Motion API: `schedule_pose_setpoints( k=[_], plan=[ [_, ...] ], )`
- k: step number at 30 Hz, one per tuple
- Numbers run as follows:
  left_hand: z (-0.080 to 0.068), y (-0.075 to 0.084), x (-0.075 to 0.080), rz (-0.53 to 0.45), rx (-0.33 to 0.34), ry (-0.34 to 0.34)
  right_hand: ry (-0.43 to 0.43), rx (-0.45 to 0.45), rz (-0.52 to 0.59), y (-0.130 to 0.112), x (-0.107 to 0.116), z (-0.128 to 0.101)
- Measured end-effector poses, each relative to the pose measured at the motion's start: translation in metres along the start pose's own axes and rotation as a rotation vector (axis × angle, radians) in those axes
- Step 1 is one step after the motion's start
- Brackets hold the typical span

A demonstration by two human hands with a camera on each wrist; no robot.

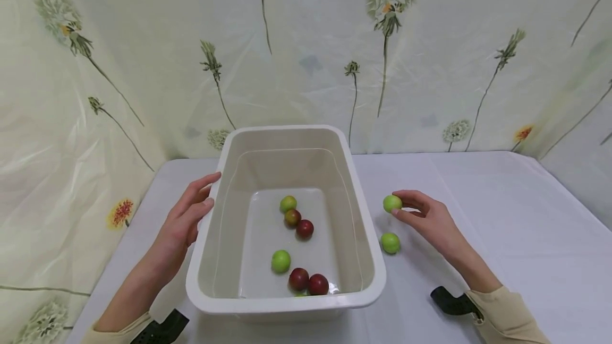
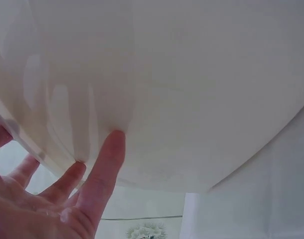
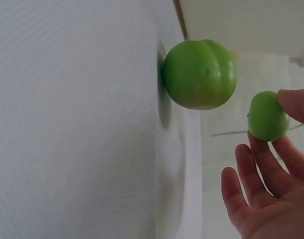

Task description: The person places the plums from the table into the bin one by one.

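Green plum (image 1: pixel 392 203) pinched in your right hand's (image 1: pixel 427 220) fingertips, just right of the white tub (image 1: pixel 212 248), second green plum (image 1: pixel 390 242) on the table beside it, your left hand (image 1: pixel 184 219) flat against the tub's left wall.

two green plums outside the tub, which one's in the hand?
The farther green plum, pinched in the right hand's fingertips. The nearer green plum lies untouched on the table beside the tub.

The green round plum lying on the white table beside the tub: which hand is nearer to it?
Right. The right hand pinches another green plum just above the lying plum; the left hand touches the white plastic tub across it.
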State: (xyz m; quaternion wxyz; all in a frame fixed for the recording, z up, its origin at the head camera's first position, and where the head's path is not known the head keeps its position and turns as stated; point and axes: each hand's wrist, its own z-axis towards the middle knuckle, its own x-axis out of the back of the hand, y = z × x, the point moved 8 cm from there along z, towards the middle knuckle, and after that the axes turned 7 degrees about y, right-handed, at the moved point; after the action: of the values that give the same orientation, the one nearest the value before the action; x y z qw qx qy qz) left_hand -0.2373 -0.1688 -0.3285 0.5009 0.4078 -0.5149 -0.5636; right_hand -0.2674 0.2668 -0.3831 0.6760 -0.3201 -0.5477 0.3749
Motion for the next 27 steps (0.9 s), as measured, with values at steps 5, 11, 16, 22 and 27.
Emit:
schedule_pose_setpoints(
  k=[5, 11, 16, 22, 27],
  plan=[
    [-0.001, 0.003, 0.0, 0.027, 0.003, 0.027, 0.013, 0.01, -0.005, -0.004, -0.001, -0.001],
    [-0.001, 0.007, 0.001, 0.05, -0.008, 0.063, 0.03, 0.031, 0.001, -0.011, -0.002, -0.003],
    [-0.001, 0.009, 0.0, 0.064, -0.009, 0.078, 0.039, 0.042, 0.018, -0.019, -0.004, -0.006],
    [-0.002, 0.012, -0.001, 0.065, 0.009, 0.072, 0.047, 0.071, 0.026, -0.03, -0.004, -0.009],
    [-0.003, 0.012, -0.001, 0.068, 0.015, 0.066, 0.055, 0.101, 0.037, -0.039, -0.003, -0.011]
  ],
)
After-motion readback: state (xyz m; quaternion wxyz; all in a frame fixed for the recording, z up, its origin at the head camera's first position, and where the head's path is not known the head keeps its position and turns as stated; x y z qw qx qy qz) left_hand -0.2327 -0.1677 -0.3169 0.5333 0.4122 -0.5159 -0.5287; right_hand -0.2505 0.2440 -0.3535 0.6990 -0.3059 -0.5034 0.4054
